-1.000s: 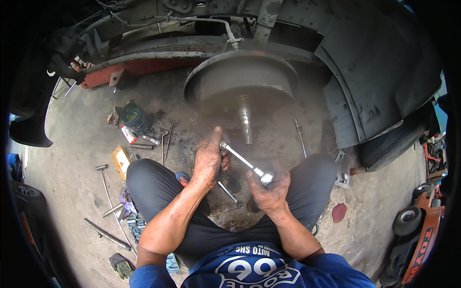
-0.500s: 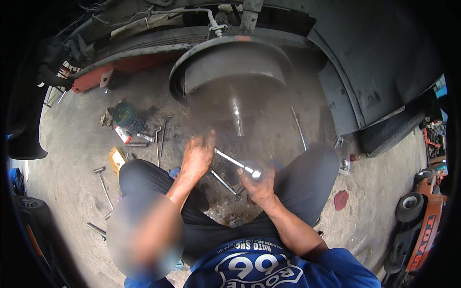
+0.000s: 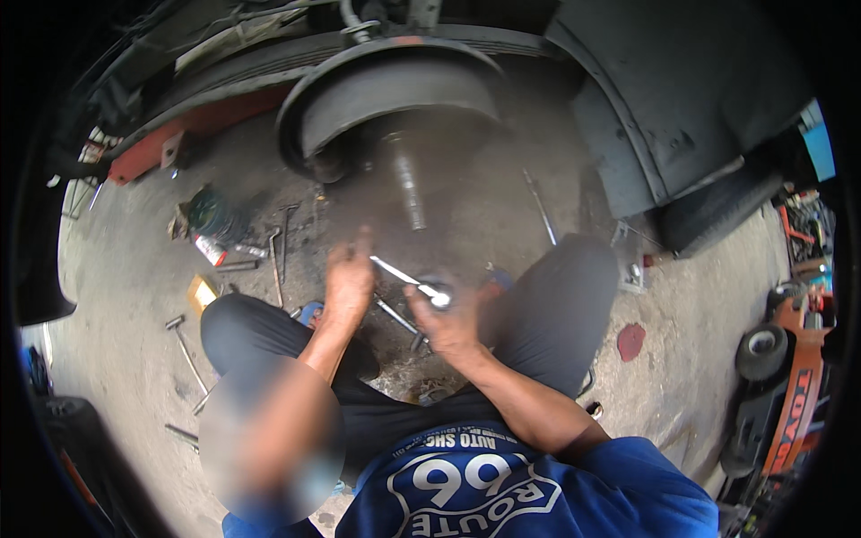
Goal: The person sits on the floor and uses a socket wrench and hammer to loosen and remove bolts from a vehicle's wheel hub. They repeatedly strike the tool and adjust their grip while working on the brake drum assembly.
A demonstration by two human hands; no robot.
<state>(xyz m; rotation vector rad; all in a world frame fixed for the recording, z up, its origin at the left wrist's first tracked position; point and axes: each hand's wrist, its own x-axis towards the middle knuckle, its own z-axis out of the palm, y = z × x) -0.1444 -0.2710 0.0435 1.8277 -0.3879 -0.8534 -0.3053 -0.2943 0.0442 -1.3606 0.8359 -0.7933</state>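
The steel wrench (image 3: 405, 276) sits slantwise between your two hands above the floor (image 3: 686, 368), its bright head toward your right side and lower than its other end. Your left hand (image 3: 348, 285) is closed about the thin end, knuckles up, one digit pointing forward; your right hand (image 3: 453, 321) curls at the head, thumb side inward, its fingers gripping there, though blur hides their exact wrap. Both forearms come in from below, elbows bent, the left partly covered by a blurred patch. Beneath your hands a metal bar (image 3: 393, 315) lies between your legs. Straight ahead, a bright metal shaft (image 3: 408, 186) and a big drum (image 3: 395, 94) block the way; your knees flank you. Left lie a T-handled tool (image 3: 186, 357) and a dark tub (image 3: 208, 213); right, a red flat piece (image 3: 630, 342).
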